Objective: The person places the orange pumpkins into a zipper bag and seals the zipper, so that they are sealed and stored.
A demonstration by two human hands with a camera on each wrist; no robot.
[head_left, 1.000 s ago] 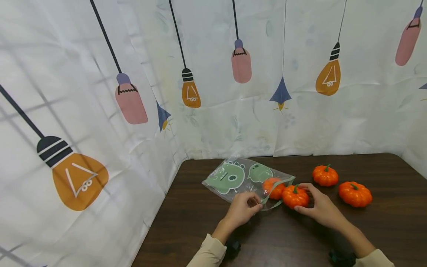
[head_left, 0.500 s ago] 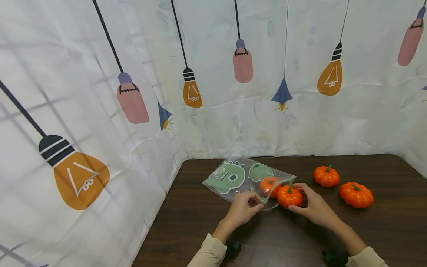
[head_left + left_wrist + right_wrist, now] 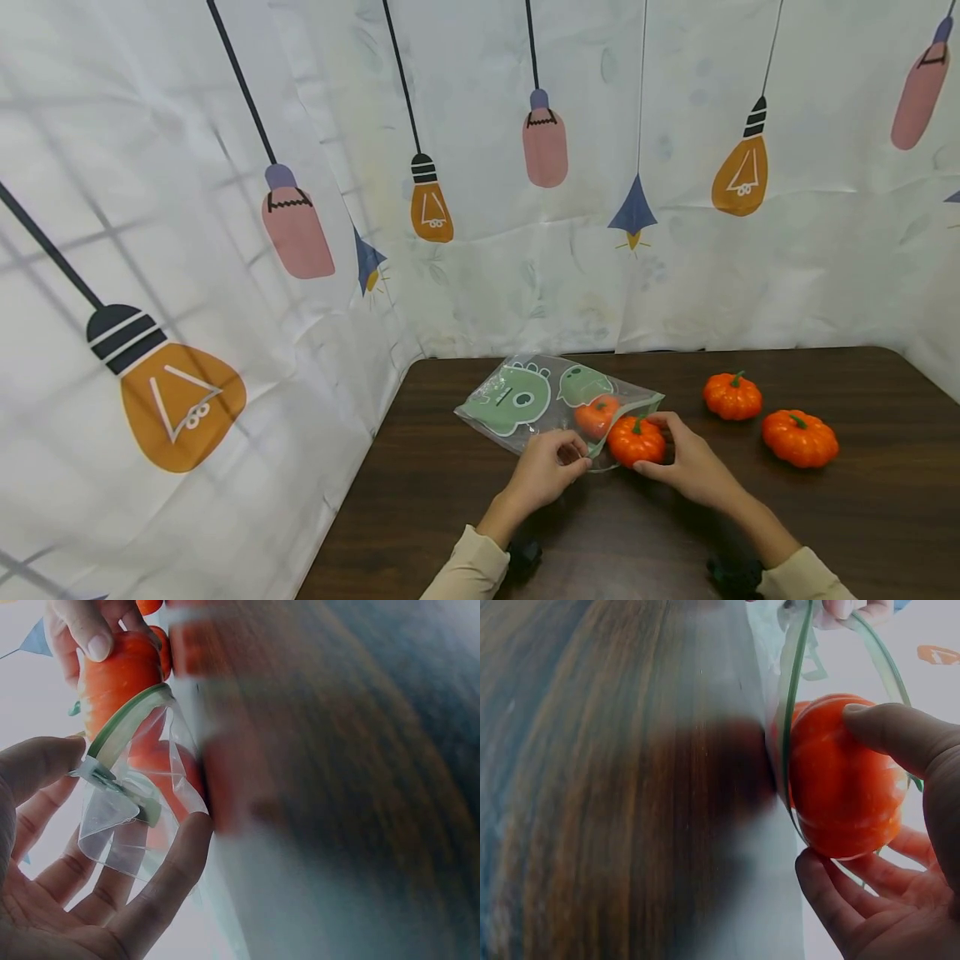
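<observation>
Four orange pumpkins, one transparent zip bag and two hands on a dark wood-grain tabletop point(image 3: 885, 525). The left hand point(image 3: 551, 467) pinches the near corner of the bag's mouth between thumb and fingers; the transparent zip bag point(image 3: 513, 402), bearing two green animal prints, lies beyond this hand, its mouth turned toward the right hand. The right hand point(image 3: 692, 468) grips one pumpkin, thumb on one side and fingers on the other. This gripped pumpkin point(image 3: 634, 442), just left of the right hand, sits at the open mouth between the two green edges point(image 3: 795, 690); how far it is inside cannot be told. A second, bagged pumpkin point(image 3: 596, 416) lies beyond the left hand, under clear film and directly in the path of the gripped one. Two loose pumpkins lie apart from the bag: the farther pumpkin point(image 3: 732, 397) beyond the right hand, the nearer pumpkin point(image 3: 800, 439) to its right. Behind both hands' work hangs a white cloth point(image 3: 517, 283) printed with lamps.
</observation>
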